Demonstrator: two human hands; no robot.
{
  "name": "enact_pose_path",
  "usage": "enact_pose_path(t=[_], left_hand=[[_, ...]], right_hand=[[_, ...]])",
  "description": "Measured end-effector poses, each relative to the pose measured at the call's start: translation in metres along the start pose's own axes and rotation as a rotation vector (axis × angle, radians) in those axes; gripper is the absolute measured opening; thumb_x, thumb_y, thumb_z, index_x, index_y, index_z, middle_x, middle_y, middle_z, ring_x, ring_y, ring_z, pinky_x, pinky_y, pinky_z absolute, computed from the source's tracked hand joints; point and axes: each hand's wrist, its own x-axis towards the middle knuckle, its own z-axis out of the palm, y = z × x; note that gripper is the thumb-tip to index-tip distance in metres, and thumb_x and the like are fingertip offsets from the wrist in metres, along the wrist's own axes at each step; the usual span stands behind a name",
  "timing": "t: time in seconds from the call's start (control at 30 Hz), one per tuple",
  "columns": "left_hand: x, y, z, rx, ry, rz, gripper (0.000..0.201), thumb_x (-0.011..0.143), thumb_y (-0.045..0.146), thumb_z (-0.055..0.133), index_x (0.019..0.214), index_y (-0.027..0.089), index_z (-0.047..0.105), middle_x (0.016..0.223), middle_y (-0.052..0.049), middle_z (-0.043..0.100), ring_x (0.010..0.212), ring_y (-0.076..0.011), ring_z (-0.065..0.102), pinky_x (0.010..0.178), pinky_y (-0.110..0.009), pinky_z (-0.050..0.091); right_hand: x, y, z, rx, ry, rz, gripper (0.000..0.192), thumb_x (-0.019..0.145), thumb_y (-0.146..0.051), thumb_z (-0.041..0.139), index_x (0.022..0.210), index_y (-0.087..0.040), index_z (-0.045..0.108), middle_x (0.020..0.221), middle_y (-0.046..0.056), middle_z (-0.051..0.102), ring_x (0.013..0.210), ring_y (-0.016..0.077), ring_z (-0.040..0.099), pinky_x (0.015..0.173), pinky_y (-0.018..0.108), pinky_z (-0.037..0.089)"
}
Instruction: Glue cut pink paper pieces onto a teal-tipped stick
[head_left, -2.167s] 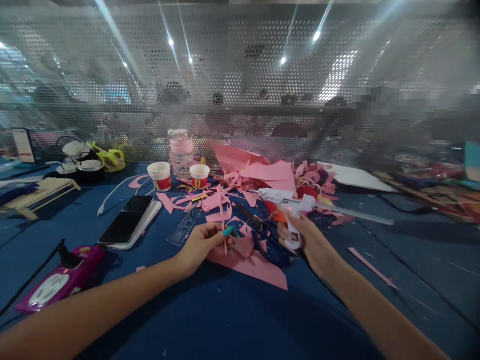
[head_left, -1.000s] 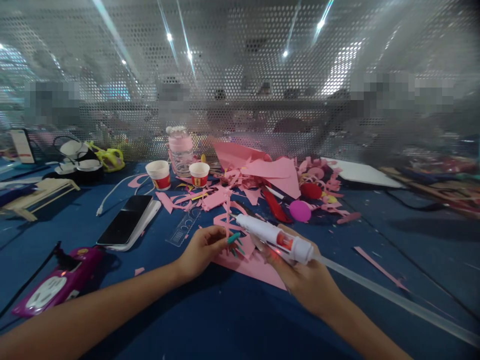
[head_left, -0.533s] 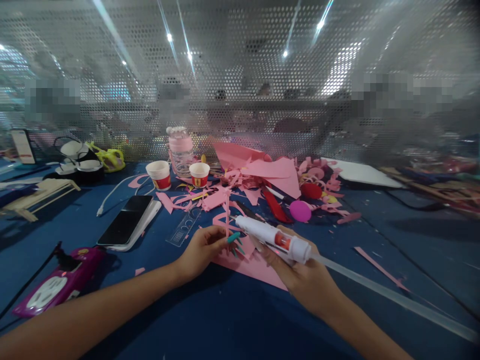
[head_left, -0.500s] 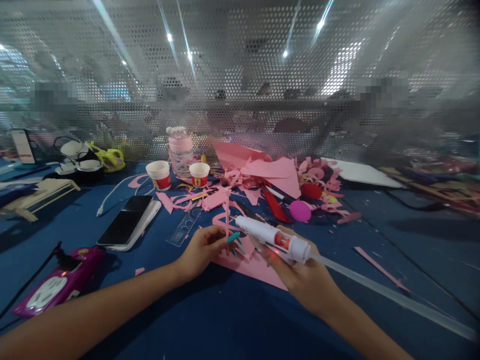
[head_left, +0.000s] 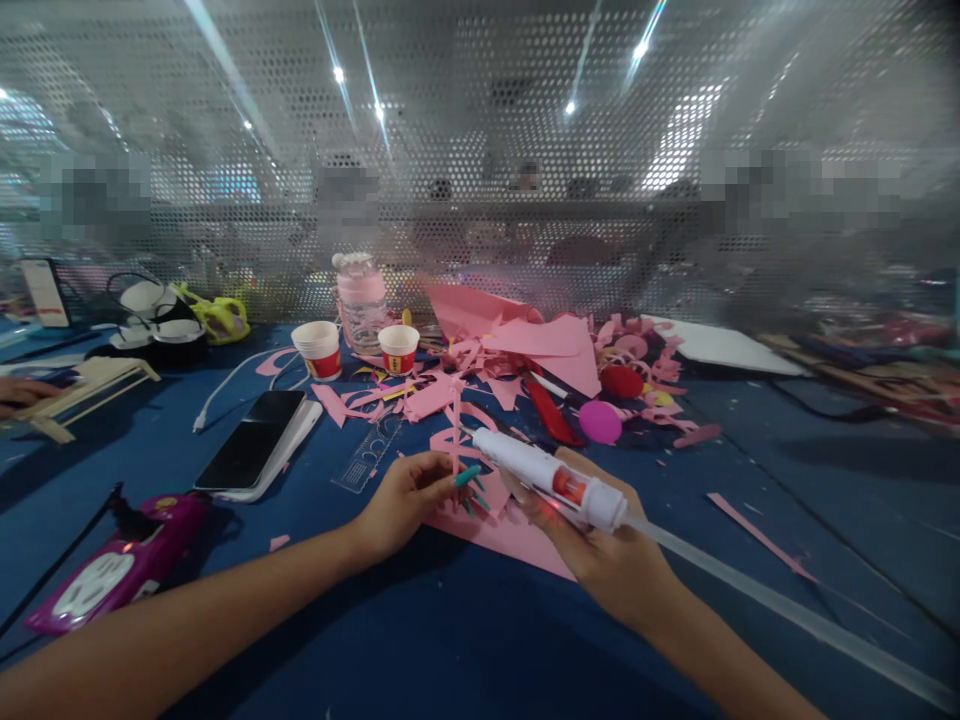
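My right hand (head_left: 592,530) is closed around a white glue gun (head_left: 525,465), with a long clear glue stick (head_left: 750,585) trailing from its back end. The gun's nozzle points left, close to an upright pink paper strip (head_left: 456,420). My left hand (head_left: 412,495) pinches the lower part of that strip between thumb and fingers; teal nails show at the fingertips. Beneath both hands lies a flat sheet of pink paper (head_left: 517,540). Whether the nozzle touches the strip I cannot tell.
Pink paper scraps (head_left: 555,345) pile up behind the hands, with a red-handled cutter (head_left: 553,415) among them. Leftward are a clear stencil ruler (head_left: 367,455), a phone (head_left: 251,440), paper cups (head_left: 319,350) and a purple power strip (head_left: 124,560). Another person's hand (head_left: 22,395) shows at far left.
The glue gun has shifted very slightly to the right, and the strip barely moves. Another person's hand has come into view at the far left edge.
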Motion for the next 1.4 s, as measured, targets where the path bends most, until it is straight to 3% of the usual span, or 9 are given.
enact_pose_path(t=[0.4, 0.6, 0.9, 1.4], left_hand=[[0.001, -0.001, -0.001, 0.002, -0.008, 0.008, 0.023, 0.074, 0.035, 0.059, 0.075, 0.013, 0.061, 0.064, -0.002, 0.062, 0.053, -0.0072, 0.050, 0.052, -0.018, 0.038], [0.000, 0.002, 0.000, 0.030, -0.010, 0.011, 0.026, 0.074, 0.038, 0.059, 0.074, 0.013, 0.062, 0.063, -0.002, 0.061, 0.054, -0.0086, 0.051, 0.053, -0.019, 0.039], [0.000, 0.001, -0.001, 0.035, -0.011, 0.012, 0.028, 0.073, 0.041, 0.059, 0.074, 0.013, 0.063, 0.063, -0.002, 0.062, 0.053, -0.0086, 0.050, 0.052, -0.020, 0.039], [-0.001, 0.004, 0.001, -0.014, -0.026, -0.005, 0.026, 0.075, 0.037, 0.059, 0.078, 0.012, 0.063, 0.065, -0.003, 0.063, 0.054, -0.0080, 0.052, 0.054, -0.019, 0.039]], right_hand=[[0.003, -0.002, -0.004, -0.060, 0.004, -0.065, 0.017, 0.079, -0.034, 0.052, 0.071, -0.021, 0.057, 0.060, 0.003, 0.055, 0.052, 0.0149, 0.053, 0.046, 0.027, 0.044], [0.002, 0.004, -0.002, -0.063, -0.017, -0.034, 0.014, 0.079, -0.030, 0.053, 0.070, -0.019, 0.051, 0.062, 0.001, 0.051, 0.053, 0.0127, 0.051, 0.048, 0.025, 0.043], [0.001, 0.009, -0.001, -0.125, -0.036, -0.101, 0.012, 0.079, -0.026, 0.053, 0.069, -0.019, 0.050, 0.064, 0.000, 0.050, 0.055, 0.0119, 0.050, 0.050, 0.024, 0.042], [0.001, 0.007, -0.002, -0.083, -0.013, -0.029, 0.016, 0.078, -0.027, 0.055, 0.067, -0.019, 0.046, 0.064, 0.000, 0.052, 0.054, 0.0114, 0.051, 0.048, 0.023, 0.041]])
